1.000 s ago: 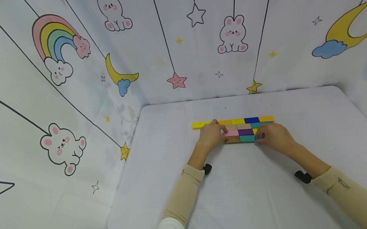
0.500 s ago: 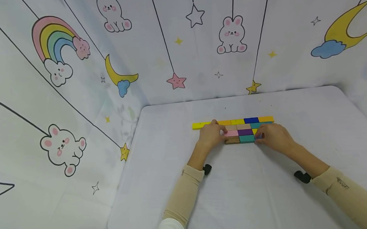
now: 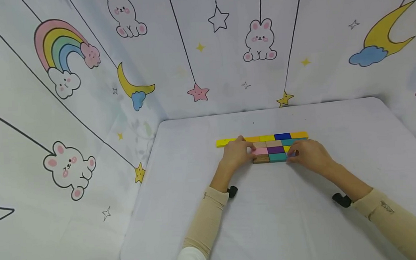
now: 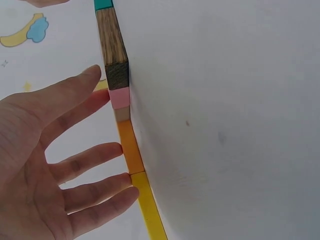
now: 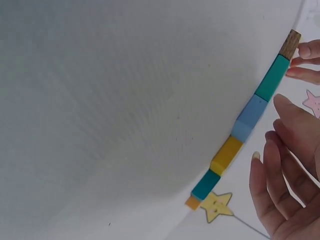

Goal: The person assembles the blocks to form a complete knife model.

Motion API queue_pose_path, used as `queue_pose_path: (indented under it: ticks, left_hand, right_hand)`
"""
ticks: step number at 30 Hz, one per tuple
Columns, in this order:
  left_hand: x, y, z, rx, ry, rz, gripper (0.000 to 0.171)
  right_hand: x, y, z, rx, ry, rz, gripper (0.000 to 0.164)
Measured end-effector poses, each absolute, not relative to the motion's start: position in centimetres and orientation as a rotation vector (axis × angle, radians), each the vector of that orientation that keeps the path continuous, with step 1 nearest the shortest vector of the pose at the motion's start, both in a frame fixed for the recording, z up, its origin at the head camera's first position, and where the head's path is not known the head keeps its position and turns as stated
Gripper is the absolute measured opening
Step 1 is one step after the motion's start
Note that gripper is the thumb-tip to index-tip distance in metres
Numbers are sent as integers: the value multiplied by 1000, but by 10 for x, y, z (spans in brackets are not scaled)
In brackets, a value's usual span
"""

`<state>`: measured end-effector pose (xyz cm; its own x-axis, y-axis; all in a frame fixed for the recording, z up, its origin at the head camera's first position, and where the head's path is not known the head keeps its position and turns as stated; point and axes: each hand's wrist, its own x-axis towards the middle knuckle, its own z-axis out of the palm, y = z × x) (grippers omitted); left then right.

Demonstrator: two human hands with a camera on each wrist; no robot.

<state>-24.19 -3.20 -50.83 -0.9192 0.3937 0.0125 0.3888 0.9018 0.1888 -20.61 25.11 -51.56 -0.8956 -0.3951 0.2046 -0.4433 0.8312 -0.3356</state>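
Flat colored blocks lie in stepped rows on the table, the longest row at the back. That row has a yellow block [image 3: 226, 143], a dark blue block [image 3: 282, 136] and an orange block [image 3: 299, 134]. The front row holds a brown wood-grain block [image 3: 261, 159], a teal block [image 3: 277, 157] and a light blue block [image 5: 251, 116]. My left hand [image 3: 236, 154] spreads extended fingers along the rows' left ends, touching the pink block [image 3: 261, 151] and back-row blocks. My right hand [image 3: 311, 155] rests its loosely bent fingers at the right ends, partly hiding the light blue block.
A white cloth covers the table [image 3: 263, 222], whose back edge runs along a printed curtain [image 3: 167, 49]. A purple block [image 3: 275, 150] and tan blocks [image 3: 274, 144] fill the middle rows. Each wrist carries a small black camera [image 3: 341, 199].
The head view has shifted slightly, so everything sits a little further left in it. Both hands keep their places against the block rows.
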Motion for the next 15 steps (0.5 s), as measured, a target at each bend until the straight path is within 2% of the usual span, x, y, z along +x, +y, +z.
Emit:
queue_pose_path:
  ticks: [7, 15]
  left_hand:
    - [-250, -36, -506, 720, 3036, 239, 31]
    - [-254, -37, -506, 748, 2992, 184, 33]
  right_hand:
    - [-206, 252, -505, 576, -2916, 585, 21]
    - [-205, 259, -506, 554, -2832, 597, 16]
